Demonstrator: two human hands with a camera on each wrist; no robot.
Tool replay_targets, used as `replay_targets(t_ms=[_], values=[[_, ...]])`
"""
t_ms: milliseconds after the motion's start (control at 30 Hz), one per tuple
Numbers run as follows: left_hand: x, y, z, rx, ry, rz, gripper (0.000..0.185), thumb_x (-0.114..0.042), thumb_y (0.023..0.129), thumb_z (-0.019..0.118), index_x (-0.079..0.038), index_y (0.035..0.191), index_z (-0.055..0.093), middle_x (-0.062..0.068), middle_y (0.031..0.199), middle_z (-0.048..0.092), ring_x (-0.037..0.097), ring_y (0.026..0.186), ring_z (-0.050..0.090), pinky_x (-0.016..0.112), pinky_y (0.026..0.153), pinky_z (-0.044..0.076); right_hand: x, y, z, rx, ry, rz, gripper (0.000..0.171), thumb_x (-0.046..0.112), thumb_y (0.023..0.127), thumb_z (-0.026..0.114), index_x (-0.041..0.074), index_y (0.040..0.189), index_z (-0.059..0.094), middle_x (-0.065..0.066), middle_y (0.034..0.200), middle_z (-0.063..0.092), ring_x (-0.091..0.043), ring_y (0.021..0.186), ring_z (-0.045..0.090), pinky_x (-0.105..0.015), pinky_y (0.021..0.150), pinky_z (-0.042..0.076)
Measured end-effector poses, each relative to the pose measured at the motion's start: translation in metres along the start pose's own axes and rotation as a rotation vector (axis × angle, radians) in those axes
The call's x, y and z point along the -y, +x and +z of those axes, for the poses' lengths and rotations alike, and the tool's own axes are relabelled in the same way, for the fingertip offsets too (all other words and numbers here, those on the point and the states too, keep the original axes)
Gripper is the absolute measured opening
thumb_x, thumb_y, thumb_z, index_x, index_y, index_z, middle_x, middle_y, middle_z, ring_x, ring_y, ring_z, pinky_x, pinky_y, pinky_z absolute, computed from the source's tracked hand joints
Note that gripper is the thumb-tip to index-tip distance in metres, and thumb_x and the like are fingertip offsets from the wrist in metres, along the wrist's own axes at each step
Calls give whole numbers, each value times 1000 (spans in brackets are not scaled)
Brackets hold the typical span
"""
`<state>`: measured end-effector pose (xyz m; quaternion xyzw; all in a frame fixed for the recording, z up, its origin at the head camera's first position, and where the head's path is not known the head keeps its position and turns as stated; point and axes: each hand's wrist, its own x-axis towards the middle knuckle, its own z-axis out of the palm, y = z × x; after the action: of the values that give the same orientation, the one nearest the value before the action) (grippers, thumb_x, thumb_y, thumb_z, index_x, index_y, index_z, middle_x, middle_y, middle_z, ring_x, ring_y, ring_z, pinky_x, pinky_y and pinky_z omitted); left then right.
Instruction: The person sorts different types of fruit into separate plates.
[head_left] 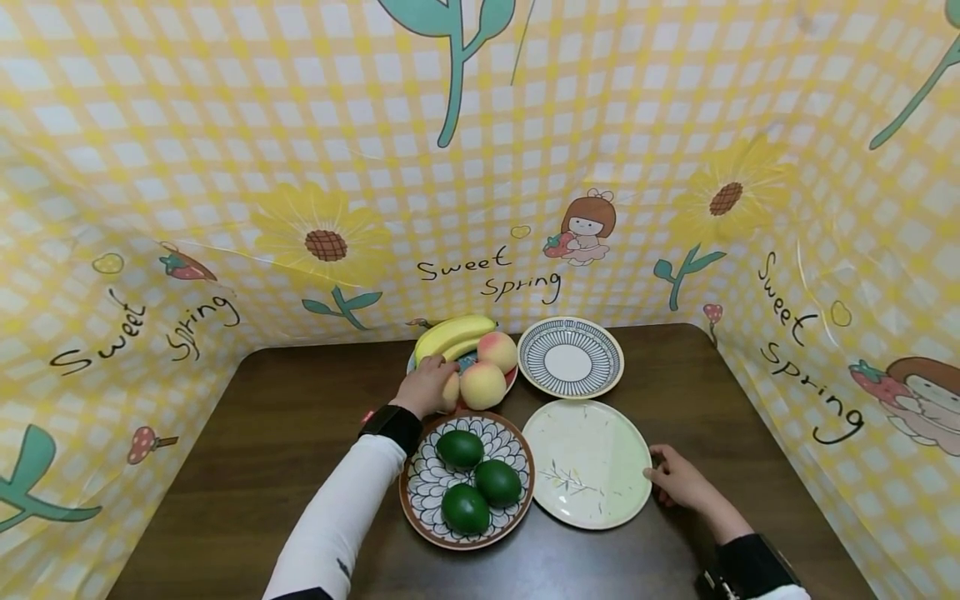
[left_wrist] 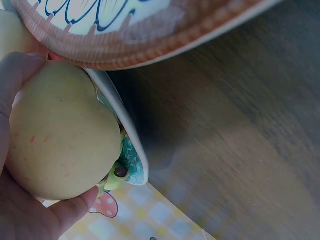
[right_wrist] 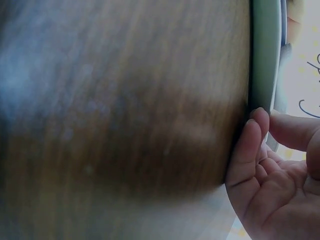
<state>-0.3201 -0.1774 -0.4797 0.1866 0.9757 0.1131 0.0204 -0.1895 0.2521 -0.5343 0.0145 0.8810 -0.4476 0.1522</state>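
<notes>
My left hand (head_left: pixel 423 385) reaches over the brown-rimmed petal plate to the fruit plate (head_left: pixel 513 382) at the back and grips a peach (left_wrist: pixel 65 135), with thumb and fingers on either side of it. Bananas (head_left: pixel 453 336) and two more peaches (head_left: pixel 483 386) lie close by on that fruit plate. At the right, my right hand (head_left: pixel 682 483) pinches the edge of a pale green plate (head_left: pixel 615 471); in the right wrist view the thumb and fingertips meet at the plate's rim (right_wrist: pixel 265 55).
The brown-rimmed petal plate (head_left: pixel 406 493) stands in front, holding three dark green oval fruits (head_left: pixel 465 509). A blue-striped plate (head_left: pixel 572 362) sits at the back, beside the fruit plate. Yellow checked cloth (head_left: pixel 517 192) rises around the dark wooden table (head_left: pixel 300 433).
</notes>
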Motion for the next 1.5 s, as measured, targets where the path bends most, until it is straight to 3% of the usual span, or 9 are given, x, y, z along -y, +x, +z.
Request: replay_targets(t_ms=[500,1033,1500], values=[[2,-8,-13,-33,-47,-15,67,-22,75,84,-8,136,62,22,135,57,39,125,55,57,92,55,-1,0,0,1,4,0,44,4,100,55,-18,134,38,-9,74,55,-18,59,53,-32,56,49],[-3,-16,-34,-51,-6,-38,62,-23,77,83,-7,133,62,22,133,57,40,125,53,57,91,56,1,-1,2,-7,-6,21,45,5,101,54,-18,135,38,-9,75,54,-19,61,53,-32,57,49],[-5,-16,-50,-117,11,15,60,-18,79,80,-6,134,62,24,135,57,41,127,54,57,95,54,-1,0,3,-16,-12,20,44,5,101,55,-17,135,39,-9,74,55,-18,60,53,-32,56,49]])
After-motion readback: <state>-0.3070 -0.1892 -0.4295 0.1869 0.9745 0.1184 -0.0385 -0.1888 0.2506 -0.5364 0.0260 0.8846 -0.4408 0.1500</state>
